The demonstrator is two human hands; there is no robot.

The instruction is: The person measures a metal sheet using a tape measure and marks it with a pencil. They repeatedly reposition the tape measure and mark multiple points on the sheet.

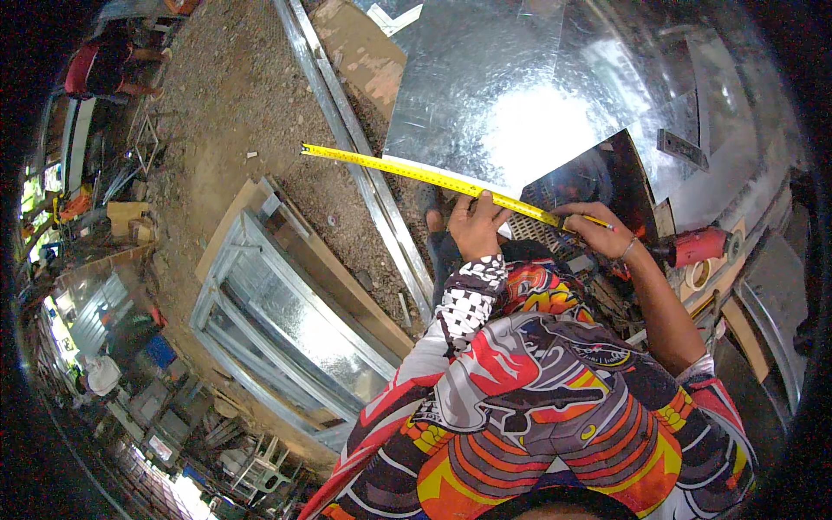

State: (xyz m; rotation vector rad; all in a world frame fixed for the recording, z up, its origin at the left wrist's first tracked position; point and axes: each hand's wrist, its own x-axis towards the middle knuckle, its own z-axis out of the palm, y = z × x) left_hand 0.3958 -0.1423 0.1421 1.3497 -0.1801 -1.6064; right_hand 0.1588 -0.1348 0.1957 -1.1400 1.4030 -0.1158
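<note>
A yellow tape measure is stretched along the near edge of a shiny sheet of metal, its free end reaching past the sheet's left corner over the gravel. My left hand presses its fingers on the blade at the sheet's edge, closed on it. Farther right, my right hand is closed around the other end of the tape, beside the sheet's slanted cut edge. A thin pointed thing, perhaps a pencil, shows by that hand; most of it is hidden.
A red power tool and a tape roll lie at my right. A dark metal bar rests on the sheet. Long metal channels and a framed metal panel lie at left. Another person is far left.
</note>
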